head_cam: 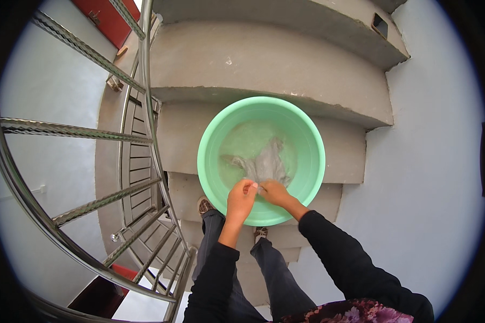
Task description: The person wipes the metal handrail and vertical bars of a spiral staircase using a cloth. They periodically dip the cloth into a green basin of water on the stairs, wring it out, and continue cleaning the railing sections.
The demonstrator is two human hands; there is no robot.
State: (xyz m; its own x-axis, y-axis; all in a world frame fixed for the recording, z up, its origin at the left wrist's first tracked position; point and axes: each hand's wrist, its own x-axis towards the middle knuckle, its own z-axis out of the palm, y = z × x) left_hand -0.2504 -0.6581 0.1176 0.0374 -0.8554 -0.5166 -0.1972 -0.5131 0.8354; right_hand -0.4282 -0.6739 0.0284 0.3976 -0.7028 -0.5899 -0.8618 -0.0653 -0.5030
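A green plastic basin [210,133] rests on the concrete stairs in front of me, with some cloudy water [254,133] in its bottom. A wet grey cloth [270,161] hangs and trails into that water, its upper end bunched between my hands. My left hand [242,198] pinches the cloth with thumb and curled fingers over the basin's near side. Close beside it, my right hand [275,193] grips the same gathered end, knuckles up. The fingertips of both hands nearly meet, and the exact grip is partly hidden.
Concrete steps [266,52] rise beyond the basin and drop away below my feet. A metal stair railing [147,80] with twisted bars curves along the left. On the right stands a pale wall [420,161]. My shoes [205,205] are close to the basin's near rim.
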